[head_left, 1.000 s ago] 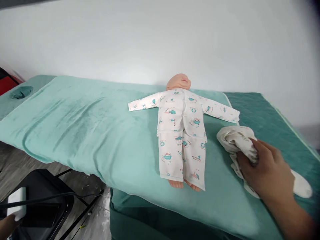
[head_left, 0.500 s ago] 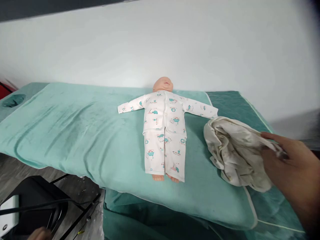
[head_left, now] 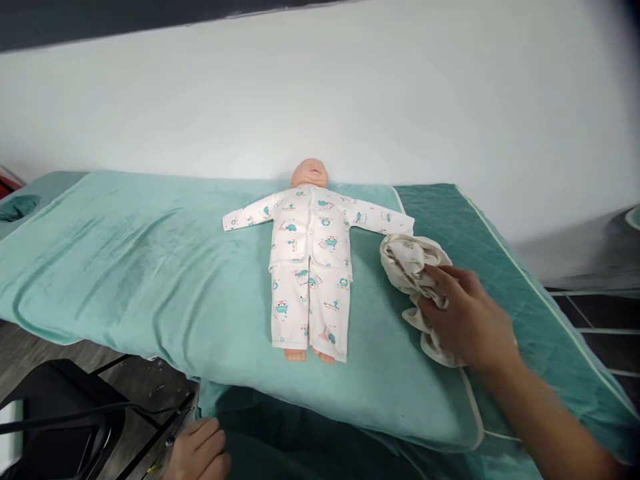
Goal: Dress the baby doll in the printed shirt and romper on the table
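A baby doll [head_left: 313, 227] lies on its back, arms spread, in a white printed long-sleeved jacket [head_left: 295, 227] and matching trousers [head_left: 287, 320]. Beside the sleeve on the right is a crumpled off-white cloth [head_left: 400, 263], bunched up on the bed. My right hand [head_left: 465, 320] grips this cloth from above, fingers closed in its folds. Whether the cloth is a garment, I cannot tell. My left hand [head_left: 197, 453] is low at the bottom edge, fingers curled into a loose fist with nothing visible in them.
The doll rests on a light green sheet [head_left: 150, 253] over a darker green quilted bed cover [head_left: 435, 207]. A white wall [head_left: 300, 87] stands behind. A black chair [head_left: 65, 413] and a cable [head_left: 65, 415] are at lower left. A hole [head_left: 17, 208] shows at the bed's left end.
My right hand has moved left with the cloth, which is now more bunched and nearer the doll. My left hand has come further into view. The view has shifted slightly right.
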Available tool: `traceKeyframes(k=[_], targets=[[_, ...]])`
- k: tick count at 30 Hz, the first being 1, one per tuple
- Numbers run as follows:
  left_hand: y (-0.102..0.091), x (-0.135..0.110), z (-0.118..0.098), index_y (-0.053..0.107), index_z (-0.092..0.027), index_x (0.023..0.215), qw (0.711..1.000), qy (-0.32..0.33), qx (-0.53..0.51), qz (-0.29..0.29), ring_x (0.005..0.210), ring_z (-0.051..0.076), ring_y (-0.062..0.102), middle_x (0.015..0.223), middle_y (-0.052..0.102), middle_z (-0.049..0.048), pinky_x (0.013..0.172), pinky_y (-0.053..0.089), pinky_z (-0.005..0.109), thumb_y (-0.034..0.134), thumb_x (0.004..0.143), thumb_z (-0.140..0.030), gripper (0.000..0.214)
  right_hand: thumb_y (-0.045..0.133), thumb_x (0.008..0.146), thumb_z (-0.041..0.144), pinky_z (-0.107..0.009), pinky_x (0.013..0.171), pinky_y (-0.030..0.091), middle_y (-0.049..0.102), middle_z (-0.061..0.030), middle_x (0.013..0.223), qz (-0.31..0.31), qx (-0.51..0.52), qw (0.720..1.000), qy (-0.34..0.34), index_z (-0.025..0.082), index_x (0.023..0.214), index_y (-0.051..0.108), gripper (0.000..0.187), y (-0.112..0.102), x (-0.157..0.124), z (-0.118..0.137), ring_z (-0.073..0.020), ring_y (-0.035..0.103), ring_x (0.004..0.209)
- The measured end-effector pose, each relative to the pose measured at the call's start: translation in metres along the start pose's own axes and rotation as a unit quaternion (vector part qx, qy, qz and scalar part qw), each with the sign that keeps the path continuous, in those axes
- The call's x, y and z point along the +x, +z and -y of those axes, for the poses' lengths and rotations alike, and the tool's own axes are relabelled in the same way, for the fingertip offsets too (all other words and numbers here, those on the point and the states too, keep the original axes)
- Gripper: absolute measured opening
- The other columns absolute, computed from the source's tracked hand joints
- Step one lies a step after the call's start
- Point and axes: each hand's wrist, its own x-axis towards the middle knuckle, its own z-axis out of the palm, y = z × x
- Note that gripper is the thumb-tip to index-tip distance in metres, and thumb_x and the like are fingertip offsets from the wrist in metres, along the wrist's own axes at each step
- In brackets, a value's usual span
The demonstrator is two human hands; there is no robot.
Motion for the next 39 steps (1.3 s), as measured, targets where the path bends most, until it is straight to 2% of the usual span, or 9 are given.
traceKeyframes(k=[4, 8, 13, 18, 22, 26, 29, 32, 39], targets=[[0.006, 0.012, 0.003, 0.051, -0.017, 0.07, 0.999, 0.016, -0.03, 0.0, 0.055, 0.014, 0.042, 0.057, 0.047, 0.0023, 0.054, 0.031, 0.029, 0.034, 0.097, -0.006, 0.034, 0.055, 0.095, 0.05, -0.037, 0.068, 0.056, 0.062, -0.0066, 0.141, -0.068, -0.013, 0.997, 0.047, 0.031, 0.139, 0.059, 0.048, -0.007, -0.013, -0.028, -0.0298, 0.073, 0.106], [0.013, 0.019, 0.002, 0.049, -0.018, 0.067, 0.998, 0.034, -0.045, -0.003, 0.053, 0.015, 0.037, 0.055, 0.041, 0.001, 0.053, 0.025, 0.031, 0.034, 0.094, -0.004, 0.035, 0.051, 0.096, 0.053, -0.047, 0.084, 0.061, 0.06, -0.0184, 0.141, -0.012, -0.013, 1.0, 0.009, 0.018, 0.144, 0.054, 0.06, 0.004, -0.027, -0.041, -0.0392, 0.07, 0.114], [0.017, 0.057, 0.012, 0.055, -0.019, 0.071, 0.995, 0.078, -0.056, 0.005, 0.055, 0.017, 0.04, 0.058, 0.047, 0.0029, 0.052, 0.031, 0.033, 0.034, 0.093, -0.008, 0.032, 0.052, 0.097, 0.05, -0.069, 0.114, 0.043, 0.047, -0.0171, 0.158, -0.071, -0.004, 0.997, -0.03, 0.024, 0.154, 0.041, 0.063, -0.004, -0.027, -0.011, -0.0479, 0.036, 0.151], [0.03, 0.152, 0.036, 0.06, -0.019, 0.091, 0.989, 0.06, -0.063, -0.121, 0.073, 0.019, 0.056, 0.083, 0.065, 0.0075, 0.058, 0.049, 0.033, 0.044, 0.085, 0.0, 0.026, 0.058, 0.099, 0.039, -0.061, 0.12, 0.041, 0.052, -0.0167, 0.151, -0.119, 0.165, 0.976, -0.081, 0.025, 0.146, 0.048, 0.051, -0.011, 0.01, 0.054, -0.0367, 0.045, 0.148], [0.063, 0.252, 0.068, 0.065, -0.02, 0.102, 0.975, -0.068, -0.098, -0.188, 0.095, 0.018, 0.066, 0.099, 0.071, 0.0066, 0.082, 0.057, 0.035, 0.043, 0.09, -0.002, 0.03, 0.054, 0.098, 0.041, -0.06, 0.117, 0.045, 0.055, -0.0114, 0.145, -0.08, 0.347, 0.932, -0.07, 0.03, 0.138, 0.052, 0.041, 0.012, 0.077, 0.107, -0.0308, 0.053, 0.14], [0.101, 0.341, 0.11, 0.068, -0.017, 0.116, 0.976, -0.152, -0.109, -0.116, 0.124, 0.022, 0.063, 0.126, 0.071, 0.0109, 0.111, 0.05, 0.041, 0.047, 0.095, -0.012, 0.03, 0.055, 0.094, 0.038, -0.057, 0.12, 0.041, 0.059, -0.0098, 0.141, -0.066, 0.435, 0.897, -0.029, 0.027, 0.133, 0.055, 0.041, 0.038, 0.158, 0.146, -0.0296, 0.053, 0.137], [0.12, 0.386, 0.136, 0.068, -0.013, 0.122, 0.966, -0.197, -0.16, -0.047, 0.126, 0.025, 0.063, 0.131, 0.071, 0.0139, 0.112, 0.049, 0.041, 0.047, 0.098, -0.017, 0.032, 0.055, 0.092, 0.038, -0.059, 0.118, 0.041, 0.061, -0.011, 0.14, -0.022, 0.466, 0.885, 0.013, 0.024, 0.132, 0.057, 0.043, 0.051, 0.197, 0.16, -0.0314, 0.055, 0.134], [0.13, 0.406, 0.15, 0.069, -0.013, 0.12, 0.959, -0.211, -0.186, -0.002, 0.125, 0.025, 0.064, 0.131, 0.071, 0.0126, 0.112, 0.049, 0.042, 0.044, 0.099, -0.017, 0.033, 0.053, 0.093, 0.04, -0.057, 0.116, 0.042, 0.064, -0.009, 0.138, 0.002, 0.49, 0.872, 0.006, 0.024, 0.128, 0.061, 0.039, 0.059, 0.206, 0.159, -0.0301, 0.057, 0.132], [0.135, 0.4, 0.156, 0.072, -0.022, 0.117, 0.946, -0.235, -0.222, -0.027, 0.132, 0.022, 0.061, 0.137, 0.07, 0.0058, 0.117, 0.046, 0.04, 0.046, 0.101, -0.023, 0.031, 0.058, 0.092, 0.038, -0.051, 0.116, 0.042, 0.066, -0.0035, 0.138, -0.013, 0.549, 0.836, -0.008, 0.029, 0.118, 0.068, 0.03, 0.063, 0.196, 0.152, -0.0266, 0.056, 0.134]])
